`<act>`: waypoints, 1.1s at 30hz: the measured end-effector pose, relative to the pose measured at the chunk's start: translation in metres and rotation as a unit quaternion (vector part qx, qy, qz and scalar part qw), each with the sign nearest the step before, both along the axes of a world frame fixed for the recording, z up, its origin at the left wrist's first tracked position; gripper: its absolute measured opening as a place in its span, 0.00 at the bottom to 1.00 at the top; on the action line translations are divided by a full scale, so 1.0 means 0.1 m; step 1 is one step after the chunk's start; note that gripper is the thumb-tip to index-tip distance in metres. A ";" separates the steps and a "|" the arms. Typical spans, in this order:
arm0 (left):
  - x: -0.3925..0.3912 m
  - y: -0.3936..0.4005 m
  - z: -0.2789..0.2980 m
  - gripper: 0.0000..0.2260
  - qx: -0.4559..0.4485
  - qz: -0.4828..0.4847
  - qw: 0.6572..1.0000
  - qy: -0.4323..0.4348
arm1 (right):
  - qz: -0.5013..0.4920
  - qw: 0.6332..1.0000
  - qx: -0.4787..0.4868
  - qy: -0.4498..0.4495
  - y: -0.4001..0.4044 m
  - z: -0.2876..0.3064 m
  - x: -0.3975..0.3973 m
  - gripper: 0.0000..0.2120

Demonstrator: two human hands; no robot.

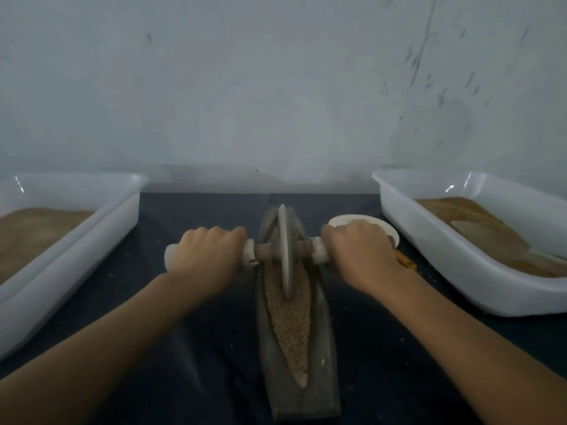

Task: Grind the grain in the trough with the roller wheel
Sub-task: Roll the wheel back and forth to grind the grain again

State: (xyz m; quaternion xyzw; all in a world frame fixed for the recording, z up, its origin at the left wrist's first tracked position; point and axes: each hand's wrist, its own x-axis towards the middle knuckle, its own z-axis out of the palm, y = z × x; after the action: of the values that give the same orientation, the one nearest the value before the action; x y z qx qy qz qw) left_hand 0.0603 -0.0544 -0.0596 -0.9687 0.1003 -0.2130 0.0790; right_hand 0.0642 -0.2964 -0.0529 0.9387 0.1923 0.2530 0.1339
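Centrally, head view: long dark trough (322, 348) runs near-to-far on the dark table (196, 348), holding a strip of tan grain (290, 320). Roller wheel (285, 256) stands on edge in the far half of the trough, rim down in the grain. Its axle crosses left-right. Left hand (205, 256) curls around the pale left handle (170, 256); right hand (357, 254) curls around the right handle (319, 251). Wheel sits between the two fists, close to each. White tub (92, 228) far left holds brown meal. Second white tub (429, 240) far right holds similar. Small white dish (383, 227) behind right hand, partly hidden.
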 end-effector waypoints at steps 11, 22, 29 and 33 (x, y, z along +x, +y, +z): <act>-0.60 0.04 -0.03 0.15 0.037 -0.009 0.999 -0.012 | 0.015 0.999 -0.035 0.031 -0.11 -0.03 -0.48 0.21; 0.19 -0.05 0.00 0.13 -0.001 -0.007 1.000 -0.029 | -0.031 0.999 0.041 0.008 0.02 -0.08 0.24 0.14; -0.94 0.17 0.09 0.25 0.048 -0.153 0.983 -0.091 | 0.054 0.995 -0.011 0.078 -0.22 0.11 -0.85 0.26; -0.76 0.05 0.12 0.25 0.090 -0.096 0.990 -0.047 | 0.000 0.994 -0.011 0.109 -0.19 -0.02 -0.67 0.21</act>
State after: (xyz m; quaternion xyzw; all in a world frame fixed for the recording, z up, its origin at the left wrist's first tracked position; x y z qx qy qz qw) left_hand -0.0152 -0.0497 -0.0477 -0.9323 0.2080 -0.2550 0.1500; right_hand -0.0028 -0.3155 -0.0549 0.9590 0.2086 0.1474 0.1225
